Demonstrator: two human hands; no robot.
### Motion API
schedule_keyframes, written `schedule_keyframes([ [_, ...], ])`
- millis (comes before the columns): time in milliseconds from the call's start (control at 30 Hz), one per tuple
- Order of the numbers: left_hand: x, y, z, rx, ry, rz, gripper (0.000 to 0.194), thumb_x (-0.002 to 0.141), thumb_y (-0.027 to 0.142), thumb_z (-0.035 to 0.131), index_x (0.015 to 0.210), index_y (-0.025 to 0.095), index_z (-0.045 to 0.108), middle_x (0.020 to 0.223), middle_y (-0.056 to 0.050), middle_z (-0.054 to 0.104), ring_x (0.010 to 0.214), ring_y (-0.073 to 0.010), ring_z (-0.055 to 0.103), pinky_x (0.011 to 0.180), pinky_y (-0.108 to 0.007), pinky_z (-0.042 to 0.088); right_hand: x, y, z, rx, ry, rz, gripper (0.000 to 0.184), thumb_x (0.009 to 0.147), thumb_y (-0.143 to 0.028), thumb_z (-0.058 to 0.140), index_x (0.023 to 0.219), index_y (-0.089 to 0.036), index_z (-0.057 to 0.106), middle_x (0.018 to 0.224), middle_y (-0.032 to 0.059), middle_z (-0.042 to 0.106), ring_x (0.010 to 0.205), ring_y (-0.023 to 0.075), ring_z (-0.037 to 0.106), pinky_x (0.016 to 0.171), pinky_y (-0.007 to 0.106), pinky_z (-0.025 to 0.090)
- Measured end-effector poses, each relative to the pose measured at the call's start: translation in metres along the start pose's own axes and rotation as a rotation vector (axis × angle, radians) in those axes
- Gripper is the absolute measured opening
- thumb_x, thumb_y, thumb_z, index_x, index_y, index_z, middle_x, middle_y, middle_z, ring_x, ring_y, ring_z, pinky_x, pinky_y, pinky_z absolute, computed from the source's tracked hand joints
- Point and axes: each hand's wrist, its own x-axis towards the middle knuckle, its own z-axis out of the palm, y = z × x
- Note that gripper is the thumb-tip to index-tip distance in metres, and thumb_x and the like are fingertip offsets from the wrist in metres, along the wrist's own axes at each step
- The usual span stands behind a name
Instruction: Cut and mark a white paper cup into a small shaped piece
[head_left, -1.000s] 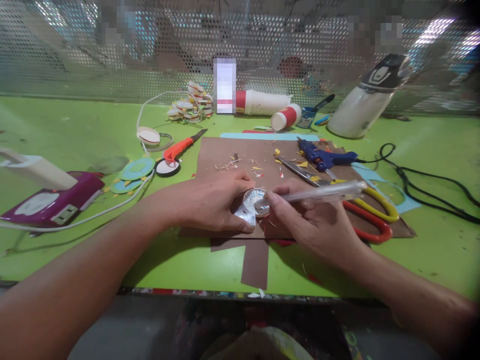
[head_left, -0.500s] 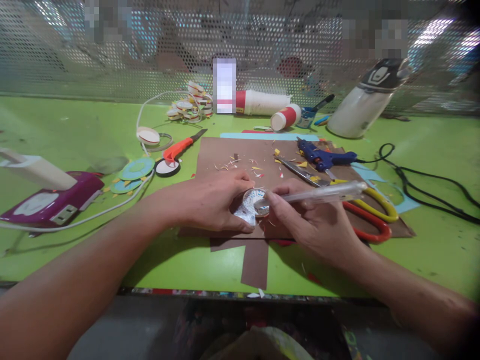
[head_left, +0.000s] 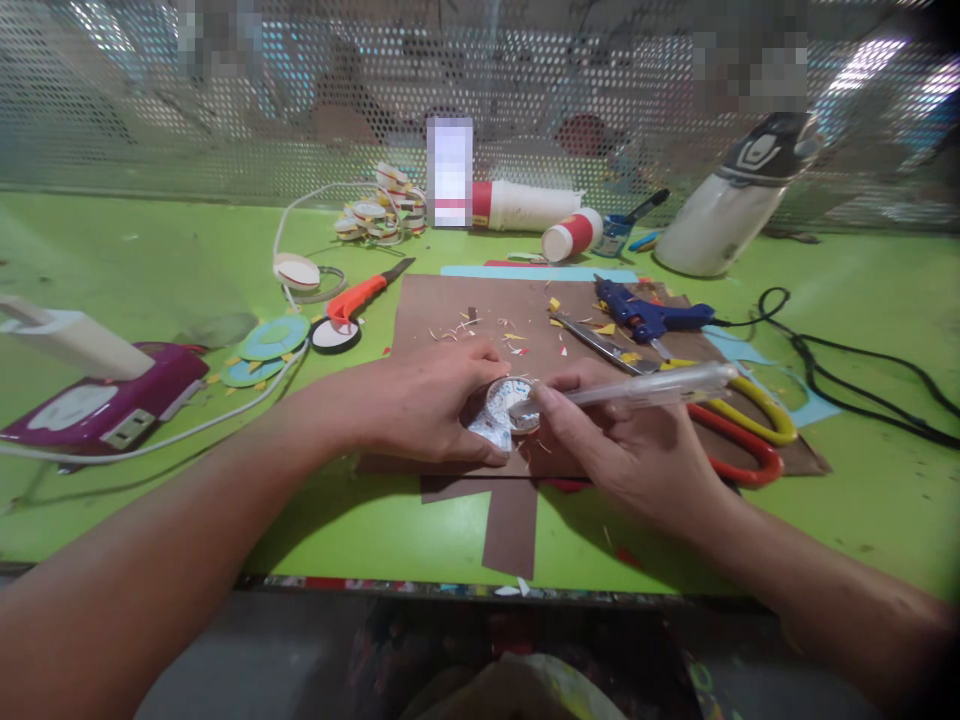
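My left hand [head_left: 420, 405] pins a small piece of blue-and-white patterned paper [head_left: 491, 428] between thumb and fingers. Against that paper lies a small round disc [head_left: 517, 398] with bluish marks, partly covered by my fingers. In my right hand [head_left: 630, 430] is a pen [head_left: 660, 385] with a clear barrel, its back end pointing right. The pen's front end reaches over the disc; its exact contact is too small to make out. Under both hands lies a brown board [head_left: 442, 300] strewn with paper scraps.
Scissors [head_left: 750, 400] and a blue glue gun [head_left: 652, 312] lie right of the board. An orange utility knife [head_left: 364, 295] and a purple power socket [head_left: 105, 405] are on the left. Paper cups [head_left: 574, 235], a phone [head_left: 450, 170] and a large bottle [head_left: 724, 215] stand behind.
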Motion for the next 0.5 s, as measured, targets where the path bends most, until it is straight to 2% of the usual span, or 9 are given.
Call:
schedule_keyframes([
  [500, -0.0003, 0.0009, -0.0008, 0.002, 0.000, 0.001, 0.041, 0.076, 0.044, 0.067, 0.113, 0.027, 0.062, 0.121, -0.006, 0.059, 0.105, -0.0255, 0.059, 0.089, -0.035, 0.045, 0.0008, -0.0004, -0.0002, 0.010, -0.001, -0.027, 0.016, 0.094, -0.022, 0.054, 0.080, -0.023, 0.062, 0.063, -0.0035, 0.066, 0.055, 0.0126, 0.063, 0.051, 0.022, 0.050],
])
